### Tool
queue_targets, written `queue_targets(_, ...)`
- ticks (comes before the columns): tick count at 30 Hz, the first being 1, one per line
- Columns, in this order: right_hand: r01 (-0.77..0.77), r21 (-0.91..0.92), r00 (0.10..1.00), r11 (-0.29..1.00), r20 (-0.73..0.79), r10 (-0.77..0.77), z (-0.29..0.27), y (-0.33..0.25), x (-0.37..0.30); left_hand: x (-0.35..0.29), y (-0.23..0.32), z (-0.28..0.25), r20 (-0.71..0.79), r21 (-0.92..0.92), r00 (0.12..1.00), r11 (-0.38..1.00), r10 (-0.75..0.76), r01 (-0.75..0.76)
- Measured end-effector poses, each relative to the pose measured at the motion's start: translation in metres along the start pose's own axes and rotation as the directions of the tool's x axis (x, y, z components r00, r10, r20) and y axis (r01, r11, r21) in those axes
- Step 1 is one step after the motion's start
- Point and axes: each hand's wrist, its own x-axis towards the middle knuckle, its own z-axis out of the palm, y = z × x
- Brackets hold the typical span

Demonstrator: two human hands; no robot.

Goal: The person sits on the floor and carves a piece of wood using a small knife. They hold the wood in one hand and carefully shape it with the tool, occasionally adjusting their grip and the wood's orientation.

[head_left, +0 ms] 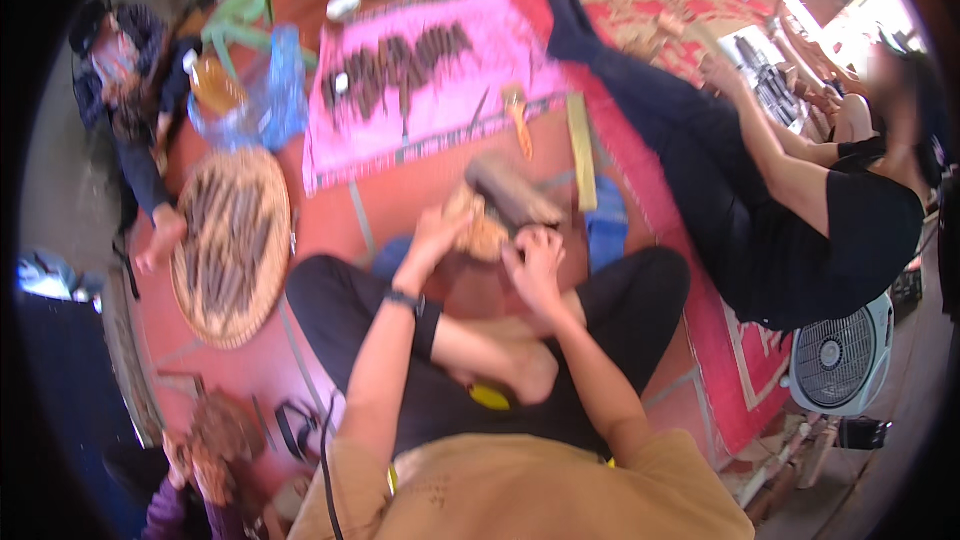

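Observation:
I sit cross-legged with both hands above the floor before my shins. My left hand (437,232) closes on the left side of a rough, tan-orange chunk (485,232), perhaps wood or bark; blur hides its exact kind. Against the chunk's far side lies a thick brown log (508,190), slanting down to the right, its near end paler. My right hand (537,258) is just below that end, with fingers bent together. Whatever small dark thing they may hold cannot be made out.
Ahead, a pink cloth (450,125) bears several dark sticks. A wooden-handled brush (518,120) and a yellowish strip (581,150) lie nearer. At left is a round woven tray (280,240) of brown sticks. People sit left, lower left and right; a fan (835,355) stands at right.

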Motion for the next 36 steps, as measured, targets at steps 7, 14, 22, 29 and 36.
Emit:
queue_targets(7,-0.408,0.619,0.912,0.671,0.241,0.333,-0.015,0.002,0.012,0.013,-0.010,-0.007,-0.071,0.217,0.995,0.972,-0.076,0.090)
queue_targets(14,0.036,0.253,0.990,0.967,0.124,-0.069,-0.021,-0.016,0.037,0.011,0.015,-0.003,-0.067,0.337,0.993,0.935,-0.093,0.110)
queue_targets(22,0.173,-0.151,0.971,0.973,0.193,-0.143,0.007,-0.042,0.028,0.017,0.007,0.002,-0.144,0.403,0.990,0.913,0.001,0.057)
queue_targets(29,0.238,-0.229,0.966,0.944,0.158,-0.205,0.007,-0.038,0.022,0.021,0.020,0.007,-0.143,0.568,0.981,0.823,0.128,-0.025)
queue_targets(36,0.237,-0.198,0.969,0.951,0.118,-0.217,0.017,-0.032,0.033,0.028,0.034,0.020,-0.139,0.650,0.986,0.759,0.097,0.017)
